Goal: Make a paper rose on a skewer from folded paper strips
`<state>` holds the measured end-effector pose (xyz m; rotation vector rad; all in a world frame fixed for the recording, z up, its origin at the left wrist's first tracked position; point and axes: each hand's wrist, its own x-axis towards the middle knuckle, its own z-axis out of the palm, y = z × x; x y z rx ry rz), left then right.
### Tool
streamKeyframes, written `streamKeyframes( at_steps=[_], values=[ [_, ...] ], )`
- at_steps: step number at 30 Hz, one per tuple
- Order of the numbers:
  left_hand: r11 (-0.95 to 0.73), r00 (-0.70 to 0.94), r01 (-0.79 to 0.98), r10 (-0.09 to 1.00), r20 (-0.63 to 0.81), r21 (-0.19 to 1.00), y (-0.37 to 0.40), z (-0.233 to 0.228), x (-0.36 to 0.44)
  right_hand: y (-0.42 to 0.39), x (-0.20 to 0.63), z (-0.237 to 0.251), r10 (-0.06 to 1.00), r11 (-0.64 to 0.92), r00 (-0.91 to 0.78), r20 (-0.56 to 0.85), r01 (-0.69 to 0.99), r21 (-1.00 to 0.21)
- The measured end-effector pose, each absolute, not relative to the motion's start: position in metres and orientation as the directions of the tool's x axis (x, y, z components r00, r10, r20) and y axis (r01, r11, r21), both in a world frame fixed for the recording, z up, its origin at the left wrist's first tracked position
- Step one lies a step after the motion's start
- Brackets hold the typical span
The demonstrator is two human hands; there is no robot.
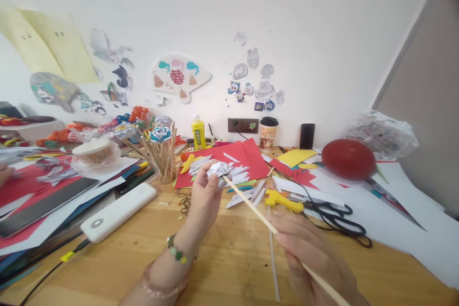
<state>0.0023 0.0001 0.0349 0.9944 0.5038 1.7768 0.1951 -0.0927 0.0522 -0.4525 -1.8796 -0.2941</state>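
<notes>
The left hand (pixel 205 196) pinches a white paper flower (pixel 220 170) between its fingertips, held up over the wooden table (pixel 229 258) in front of the red paper (pixel 247 155). The right hand (pixel 304 248) closes around a thin wooden stick (pixel 251 205), whose far tip touches the underside of the flower. The flower's petals look folded and gathered already, and the stick meets its base, so the head seems made and the stem is at the point of being joined; whether it is fixed there cannot be told. A yellow glue gun (pixel 283 200) and black scissors (pixel 337 215) lie just beyond the right hand. The right hand is blurred and cut off at the lower edge, and the flower's base is hidden by the fingers.
</notes>
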Motion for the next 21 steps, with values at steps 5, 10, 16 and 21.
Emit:
streamKeyframes(
  at_steps=[5,10,16,21],
  values=[
    [-0.426,-0.185,-0.556,0.901,0.393,0.714,0.000,0.037,0.001,-0.090,0.191,0.051,0.284,0.905,-0.150,0.947,0.368,-0.213],
    [-0.401,-0.002,-0.485,0.889,0.458,0.777,-0.006,0.037,0.006,-0.076,0.194,0.044,0.460,0.835,0.139,0.877,0.268,-0.480],
    [-0.415,-0.041,-0.469,0.892,0.450,0.779,-0.013,0.043,0.007,-0.075,0.189,0.035,0.429,0.868,0.192,0.882,0.182,-0.462],
    [-0.512,-0.082,-0.363,0.849,0.521,0.778,-0.014,0.046,-0.001,-0.059,0.184,0.036,0.749,0.636,0.397,0.531,-0.203,-0.745]
  ],
)
